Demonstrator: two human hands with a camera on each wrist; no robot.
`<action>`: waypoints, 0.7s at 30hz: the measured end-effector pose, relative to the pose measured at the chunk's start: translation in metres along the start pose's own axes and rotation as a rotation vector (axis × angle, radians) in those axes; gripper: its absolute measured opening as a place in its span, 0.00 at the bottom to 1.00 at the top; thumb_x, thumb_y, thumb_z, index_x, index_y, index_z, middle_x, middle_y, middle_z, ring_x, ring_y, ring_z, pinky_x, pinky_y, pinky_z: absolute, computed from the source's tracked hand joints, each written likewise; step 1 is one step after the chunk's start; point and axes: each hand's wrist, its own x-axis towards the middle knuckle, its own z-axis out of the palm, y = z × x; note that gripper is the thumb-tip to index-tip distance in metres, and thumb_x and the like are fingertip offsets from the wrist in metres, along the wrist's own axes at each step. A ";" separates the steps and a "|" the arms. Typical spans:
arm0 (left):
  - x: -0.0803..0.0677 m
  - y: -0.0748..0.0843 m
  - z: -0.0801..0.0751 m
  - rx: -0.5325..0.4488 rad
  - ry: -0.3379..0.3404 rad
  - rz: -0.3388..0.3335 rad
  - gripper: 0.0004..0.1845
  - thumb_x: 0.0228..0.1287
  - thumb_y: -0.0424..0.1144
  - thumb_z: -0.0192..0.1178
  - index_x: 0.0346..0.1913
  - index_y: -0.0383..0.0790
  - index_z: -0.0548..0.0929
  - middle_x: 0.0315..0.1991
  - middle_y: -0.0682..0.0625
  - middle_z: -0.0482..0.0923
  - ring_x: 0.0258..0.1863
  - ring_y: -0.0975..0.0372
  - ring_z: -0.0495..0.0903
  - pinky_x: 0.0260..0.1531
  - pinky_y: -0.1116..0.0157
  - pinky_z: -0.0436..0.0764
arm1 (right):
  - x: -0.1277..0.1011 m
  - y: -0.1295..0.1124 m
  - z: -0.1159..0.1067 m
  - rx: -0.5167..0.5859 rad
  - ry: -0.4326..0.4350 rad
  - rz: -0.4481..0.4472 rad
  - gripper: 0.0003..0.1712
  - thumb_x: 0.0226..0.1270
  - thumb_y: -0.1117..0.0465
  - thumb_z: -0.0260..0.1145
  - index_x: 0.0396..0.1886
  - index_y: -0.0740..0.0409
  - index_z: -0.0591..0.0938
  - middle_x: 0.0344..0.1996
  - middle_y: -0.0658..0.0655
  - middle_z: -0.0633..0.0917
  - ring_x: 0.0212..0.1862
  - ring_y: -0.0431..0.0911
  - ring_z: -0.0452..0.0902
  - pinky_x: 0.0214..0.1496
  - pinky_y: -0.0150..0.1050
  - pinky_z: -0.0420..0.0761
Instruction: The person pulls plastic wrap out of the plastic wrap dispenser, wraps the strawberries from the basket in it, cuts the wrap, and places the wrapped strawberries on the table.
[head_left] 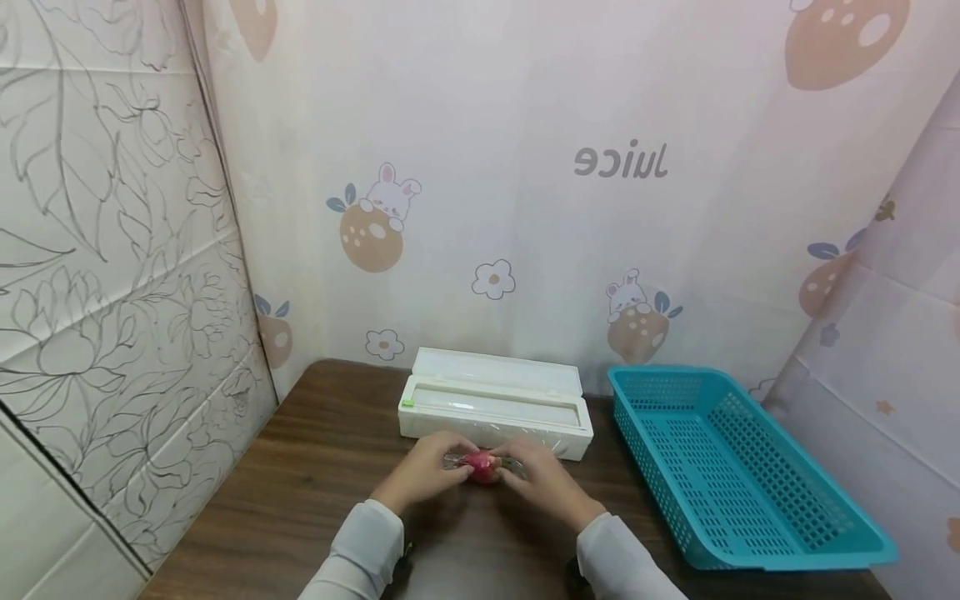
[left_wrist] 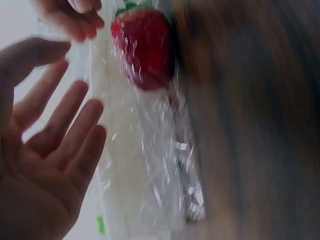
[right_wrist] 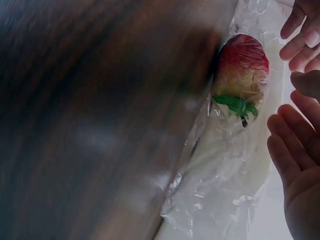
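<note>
The left hand (left_wrist: 45, 165) lies open, fingers straight beside the cling film (left_wrist: 150, 165), while the right hand (right_wrist: 300, 165) is likewise spread, its fingertips at the film's edge; neither grips anything firmly. Between them the red strawberry (head_left: 482, 467) sits on the table (head_left: 315, 467) near its middle, just in front of the white film dispenser (head_left: 495, 404), with a blue basket (head_left: 742, 475) along the right edge. The wrapping looks under way; next, I judge, the loose film needs folding around the fruit. Motion blur hides the tabletop in both wrist views.
</note>
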 end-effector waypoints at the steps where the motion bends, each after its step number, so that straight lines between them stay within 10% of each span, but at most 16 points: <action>1: 0.001 0.001 0.002 0.001 0.011 -0.003 0.11 0.64 0.33 0.68 0.49 0.39 0.85 0.47 0.51 0.84 0.51 0.58 0.80 0.54 0.54 0.79 | 0.000 0.001 0.002 -0.002 0.012 0.006 0.14 0.62 0.68 0.73 0.48 0.58 0.85 0.44 0.52 0.87 0.49 0.45 0.83 0.51 0.45 0.83; 7: 0.004 0.003 0.011 0.014 0.084 -0.058 0.12 0.62 0.32 0.69 0.49 0.41 0.86 0.47 0.50 0.83 0.51 0.56 0.81 0.52 0.52 0.79 | 0.000 0.006 0.012 -0.043 0.031 0.000 0.16 0.58 0.67 0.76 0.47 0.59 0.85 0.43 0.53 0.87 0.47 0.46 0.82 0.50 0.45 0.83; 21: 0.015 -0.008 0.026 0.119 0.009 -0.148 0.13 0.57 0.35 0.74 0.45 0.44 0.86 0.40 0.53 0.83 0.40 0.62 0.80 0.43 0.60 0.82 | 0.007 0.005 0.022 -0.126 -0.060 0.122 0.20 0.57 0.62 0.79 0.49 0.54 0.84 0.43 0.50 0.83 0.45 0.45 0.79 0.48 0.45 0.82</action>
